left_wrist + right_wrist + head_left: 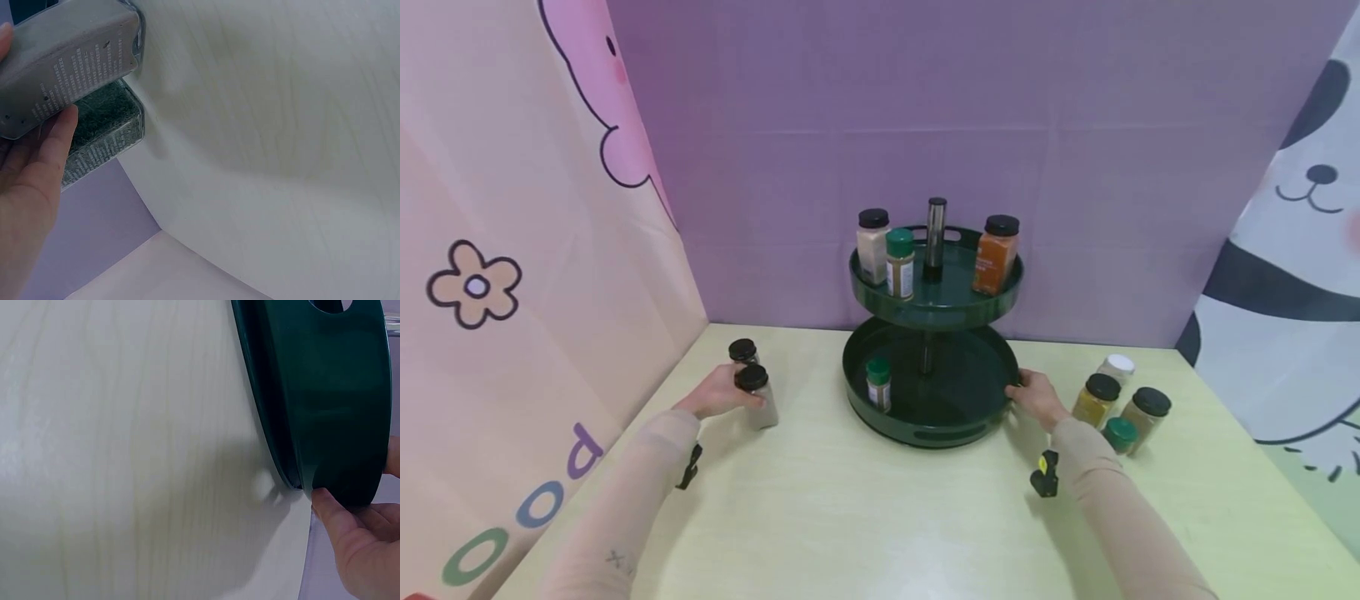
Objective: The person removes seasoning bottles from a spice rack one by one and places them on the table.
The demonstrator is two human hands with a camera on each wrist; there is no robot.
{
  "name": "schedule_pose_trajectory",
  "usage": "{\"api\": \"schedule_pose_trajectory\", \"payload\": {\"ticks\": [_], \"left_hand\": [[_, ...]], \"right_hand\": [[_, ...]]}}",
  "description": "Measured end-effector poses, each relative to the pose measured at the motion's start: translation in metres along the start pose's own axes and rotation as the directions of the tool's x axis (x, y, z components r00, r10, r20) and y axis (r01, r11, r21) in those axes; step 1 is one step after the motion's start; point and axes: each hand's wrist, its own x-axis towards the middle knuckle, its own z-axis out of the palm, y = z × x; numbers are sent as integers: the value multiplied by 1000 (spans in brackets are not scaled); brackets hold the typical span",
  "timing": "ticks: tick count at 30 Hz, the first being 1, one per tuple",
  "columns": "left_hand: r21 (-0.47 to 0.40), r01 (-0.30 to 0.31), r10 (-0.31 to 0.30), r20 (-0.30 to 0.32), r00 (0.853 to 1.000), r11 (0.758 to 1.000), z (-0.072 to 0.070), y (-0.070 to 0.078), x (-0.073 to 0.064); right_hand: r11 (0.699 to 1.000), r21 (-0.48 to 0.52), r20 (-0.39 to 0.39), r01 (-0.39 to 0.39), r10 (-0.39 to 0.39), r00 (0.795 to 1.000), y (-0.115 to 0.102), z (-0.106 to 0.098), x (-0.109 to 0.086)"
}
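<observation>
My left hand holds a spice jar with a black lid and greyish contents, at the left of the table. Just behind it is a second black-lidded jar; the left wrist view shows dark green flakes inside. My right hand grips the right rim of the lower tier of a dark green two-tier turntable, thumb outside the wall. A small green-lidded jar stands at the left of that lower tier.
On the upper tier are a pale black-lidded jar, a green-lidded jar and an orange jar around a metal post. Right of my right hand cluster several jars, including a yellow one. A purple backdrop stands behind.
</observation>
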Motion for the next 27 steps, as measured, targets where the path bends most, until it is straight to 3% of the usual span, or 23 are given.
{"api": "schedule_pose_trajectory", "payload": {"ticks": [10,16,27], "left_hand": [[-4,-15,15,12,1000,1000,0,1,-3],[-63,-45,47,28,999,997,0,-1,-6],[-49,-22,22,9,1000,999,2,0,-8]], "right_hand": [[1000,5,10,-5,5,1000,-1,-1,0],[1000,19,10,-9,9,1000,-3,-1,0],[1000,18,4,-18,18,1000,-3,0,-1]]}}
